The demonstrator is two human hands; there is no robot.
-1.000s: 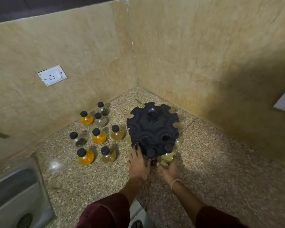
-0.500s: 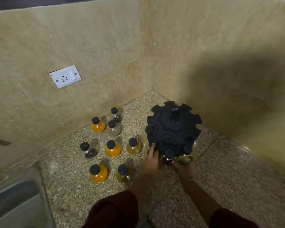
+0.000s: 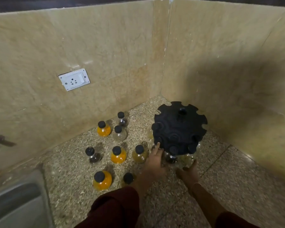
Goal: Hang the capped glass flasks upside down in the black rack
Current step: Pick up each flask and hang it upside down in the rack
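The left hand (image 3: 152, 159) reaches in at 7 o'clock of the black rack (image 3: 179, 127), forefinger straight and touching its rim, the other fingers loose. The right hand (image 3: 188, 174) lies at 6 o'clock, just below a hung flask (image 3: 186, 160); blur hides whether its fingers grip. Eight capped flasks (image 3: 116, 156) stand upright on the tabletop (image 3: 237, 178) at the rack's 9 o'clock
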